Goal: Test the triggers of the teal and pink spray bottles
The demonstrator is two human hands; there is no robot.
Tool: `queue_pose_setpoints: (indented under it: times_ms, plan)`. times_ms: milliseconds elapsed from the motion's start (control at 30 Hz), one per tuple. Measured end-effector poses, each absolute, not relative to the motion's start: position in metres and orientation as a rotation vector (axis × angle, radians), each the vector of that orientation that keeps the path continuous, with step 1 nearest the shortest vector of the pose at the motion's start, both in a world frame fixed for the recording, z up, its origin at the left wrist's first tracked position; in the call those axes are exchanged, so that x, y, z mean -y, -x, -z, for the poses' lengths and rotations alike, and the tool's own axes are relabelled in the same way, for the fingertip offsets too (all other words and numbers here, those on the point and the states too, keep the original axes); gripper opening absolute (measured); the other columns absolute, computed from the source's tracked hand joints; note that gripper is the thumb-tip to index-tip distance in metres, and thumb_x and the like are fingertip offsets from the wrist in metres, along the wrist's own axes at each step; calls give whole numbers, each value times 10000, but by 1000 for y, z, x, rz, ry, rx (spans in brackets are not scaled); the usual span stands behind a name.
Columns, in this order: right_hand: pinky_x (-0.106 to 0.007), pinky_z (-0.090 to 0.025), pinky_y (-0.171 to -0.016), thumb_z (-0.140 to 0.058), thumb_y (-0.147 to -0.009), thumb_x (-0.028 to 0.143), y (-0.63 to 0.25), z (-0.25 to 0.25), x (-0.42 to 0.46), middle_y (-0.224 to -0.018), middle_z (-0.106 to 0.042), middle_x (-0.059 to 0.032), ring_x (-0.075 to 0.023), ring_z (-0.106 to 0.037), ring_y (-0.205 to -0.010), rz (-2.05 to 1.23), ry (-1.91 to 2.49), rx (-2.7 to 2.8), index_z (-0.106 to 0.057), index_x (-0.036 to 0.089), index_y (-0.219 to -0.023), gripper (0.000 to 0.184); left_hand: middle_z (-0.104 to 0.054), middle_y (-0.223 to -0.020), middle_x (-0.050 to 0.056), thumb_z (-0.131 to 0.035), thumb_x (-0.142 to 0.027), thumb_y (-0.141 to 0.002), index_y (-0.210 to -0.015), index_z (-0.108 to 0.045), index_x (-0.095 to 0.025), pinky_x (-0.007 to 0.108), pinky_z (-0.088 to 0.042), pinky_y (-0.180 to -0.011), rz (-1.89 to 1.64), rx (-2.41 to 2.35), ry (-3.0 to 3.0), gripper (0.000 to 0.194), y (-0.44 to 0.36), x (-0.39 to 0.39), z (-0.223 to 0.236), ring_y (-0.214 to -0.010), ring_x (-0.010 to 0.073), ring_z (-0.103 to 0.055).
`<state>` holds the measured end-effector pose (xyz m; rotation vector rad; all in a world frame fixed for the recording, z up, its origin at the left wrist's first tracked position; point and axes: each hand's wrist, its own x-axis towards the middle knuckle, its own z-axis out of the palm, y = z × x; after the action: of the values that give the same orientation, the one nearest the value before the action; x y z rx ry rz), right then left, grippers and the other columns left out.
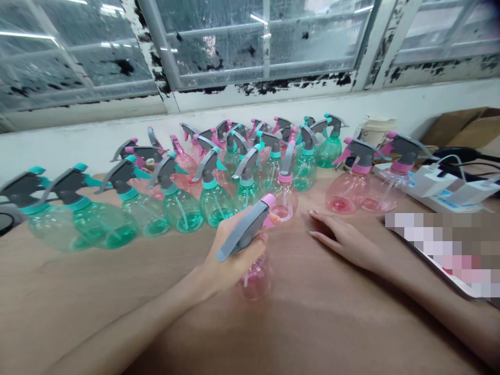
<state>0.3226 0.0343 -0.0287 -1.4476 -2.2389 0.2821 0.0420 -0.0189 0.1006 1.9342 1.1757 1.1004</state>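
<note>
My left hand is wrapped round the neck of a pink spray bottle with a grey trigger head, holding it upright on the brown table. My right hand lies flat on the table just to the right of it, fingers stretched out, holding nothing. Just beyond the held bottle stand many more spray bottles: green ones with teal collars to the left and centre, pink ones to the right.
A white power strip with plugs and cables lies at the right, with a paper cup behind it and cardboard boxes at the far right. A blurred flat object lies near my right forearm. Windows run along the back wall.
</note>
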Motion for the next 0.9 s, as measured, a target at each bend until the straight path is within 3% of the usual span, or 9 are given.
queue_pose_setpoints:
  times_ms: [200,667,900]
  plan:
    - [-502,-393,-1089,-427,-939,478,-323,29,-34,-1403,-527,-148,-297,-490,-1301,-277,1437,2241,-443,173,-1368,527,-407,-600,-46,-488,-216,-695,-651,-406,-235,253,-315,-479,-1069,-1120,-1995,95,-41,17,-96,-529,134,-385]
    - [-517,-392,-1084,-437,-934,478,-323,30,-34,-1400,-528,-156,-303,-491,-1299,-296,1426,2227,-451,170,-1369,533,-472,-642,-21,-494,-222,-696,-669,-504,-245,266,-379,-500,-1109,-1121,-2057,37,-40,14,-94,-566,154,-427]
    - [-524,-389,-1084,-449,-930,466,-322,28,-33,-1400,-530,-146,-306,-493,-1298,-302,1415,2217,-458,193,-1366,514,-513,-645,-25,-521,-272,-778,-804,-591,-237,244,-391,-469,-1020,-1070,-1992,82,-37,16,-101,-506,129,-441]
